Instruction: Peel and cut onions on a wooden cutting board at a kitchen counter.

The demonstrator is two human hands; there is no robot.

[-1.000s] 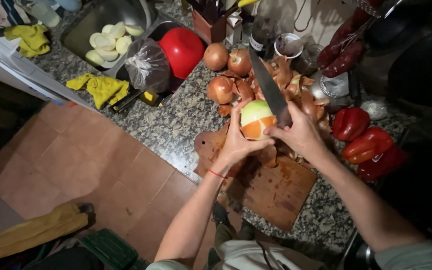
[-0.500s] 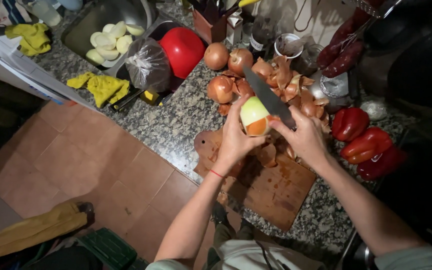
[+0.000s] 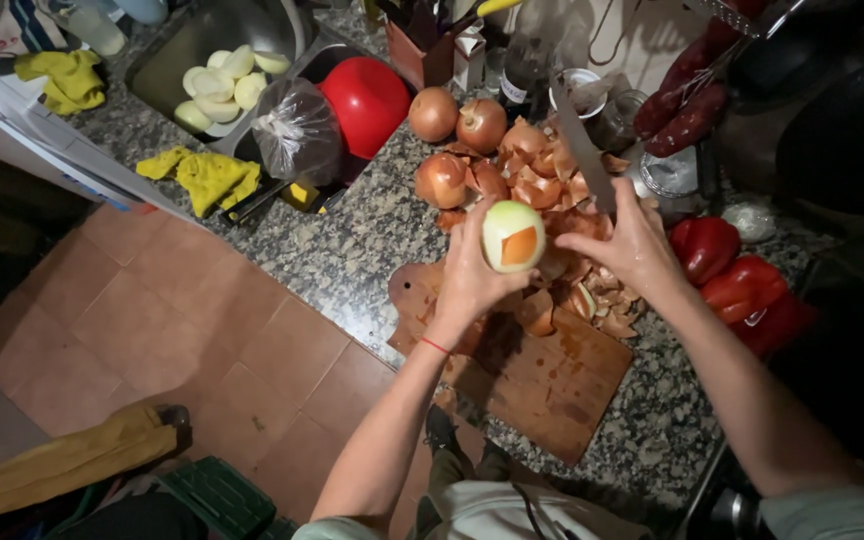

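Now the left hand [image 3: 472, 275] is gripping a mostly peeled pale round onion [image 3: 512, 236] with one orange patch of skin left, fingers clamped around it above the brown wooden cutting board [image 3: 542, 375]. The right hand [image 3: 632, 245], fingers closed on the handle, is lifting the steel-bladed knife [image 3: 584, 155] off the onion, where it lay half a second ago. Peeling looks nearly finished.

Far left, a metal sink [image 3: 167, 60] holds several peeled pale onions [image 3: 220, 85], with a red bowl [image 3: 367, 100] and a knotted clear plastic bag [image 3: 295, 130] just right of it. Two yellow cloths [image 3: 207, 178] lie on the speckled granite counter [image 3: 352, 250]. At the right, red peppers [image 3: 727, 265] sit near the counter's edge, and terracotta floor tiles [image 3: 202, 340] show below left.
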